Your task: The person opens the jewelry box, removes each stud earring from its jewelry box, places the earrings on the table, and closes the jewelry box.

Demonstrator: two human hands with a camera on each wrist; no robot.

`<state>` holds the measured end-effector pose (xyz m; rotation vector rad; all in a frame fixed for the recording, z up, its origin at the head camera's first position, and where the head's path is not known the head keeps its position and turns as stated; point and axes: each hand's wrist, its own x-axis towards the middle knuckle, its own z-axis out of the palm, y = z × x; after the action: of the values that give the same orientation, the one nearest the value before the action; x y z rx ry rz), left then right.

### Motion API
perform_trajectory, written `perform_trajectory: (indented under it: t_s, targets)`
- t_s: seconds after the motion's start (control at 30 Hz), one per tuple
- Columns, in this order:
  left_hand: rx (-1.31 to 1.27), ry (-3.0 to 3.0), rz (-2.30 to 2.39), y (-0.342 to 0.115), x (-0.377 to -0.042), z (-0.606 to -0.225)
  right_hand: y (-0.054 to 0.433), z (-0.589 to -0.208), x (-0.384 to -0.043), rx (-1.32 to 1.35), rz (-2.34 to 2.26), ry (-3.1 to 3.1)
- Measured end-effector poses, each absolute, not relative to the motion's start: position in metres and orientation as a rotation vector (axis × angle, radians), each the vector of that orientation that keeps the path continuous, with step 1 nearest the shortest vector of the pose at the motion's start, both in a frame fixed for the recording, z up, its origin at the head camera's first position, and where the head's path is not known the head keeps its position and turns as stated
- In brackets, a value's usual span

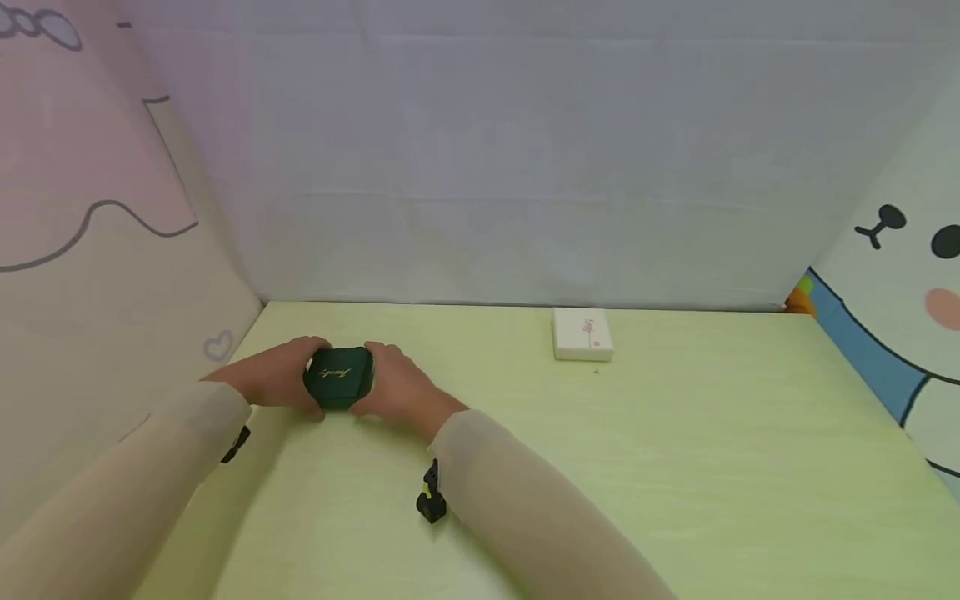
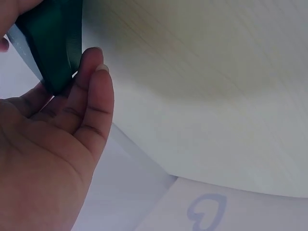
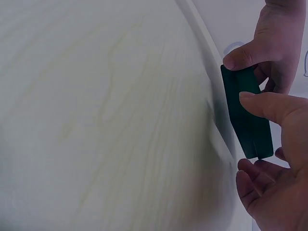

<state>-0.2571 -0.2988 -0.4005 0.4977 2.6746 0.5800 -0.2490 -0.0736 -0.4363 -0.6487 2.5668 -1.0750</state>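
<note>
A dark green box (image 1: 337, 379) with gold script on its lid is held between both hands at the left of the table. My left hand (image 1: 288, 379) grips its left side; in the left wrist view, the fingers of the left hand (image 2: 53, 139) curl under the green box (image 2: 53, 43). On the opposite side, my right hand (image 1: 397, 383) holds it with the thumb on one face. The right wrist view shows the right hand (image 3: 284, 168) and the left hand beyond, both around the green box (image 3: 245, 113), which appears a little off the tabletop.
A small white box (image 1: 582, 334) with a red print lies near the back edge of the pale green table (image 1: 637, 467). A plain white wall (image 1: 510, 167) stands behind, with printed panels at the left and right sides.
</note>
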Motion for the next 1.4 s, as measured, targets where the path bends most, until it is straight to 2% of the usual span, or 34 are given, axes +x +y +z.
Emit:
perform_trajectory:
  t_s: [0.4, 0.73, 1.17, 1.4]
  targets:
    - [0.482, 2.643, 0.717, -0.284, -0.249, -0.399, -0.056, -0.434, -0.254, -0.643, -1.045, 2.537]
    - [0.428, 2.64, 0.795, -0.253, -0.226, -0.405, -0.023, -0.43, -0.238, -0.667, -1.084, 2.484]
    - [0.28, 2.631, 1.006, -0.177, -0.177, -0.416, 0.057, -0.426, -0.206, -0.678, -1.135, 2.437]
    - [0.303, 2.655, 1.104, -0.137, -0.167, -0.419, 0.099, -0.418, -0.193, -0.74, -1.11, 2.505]
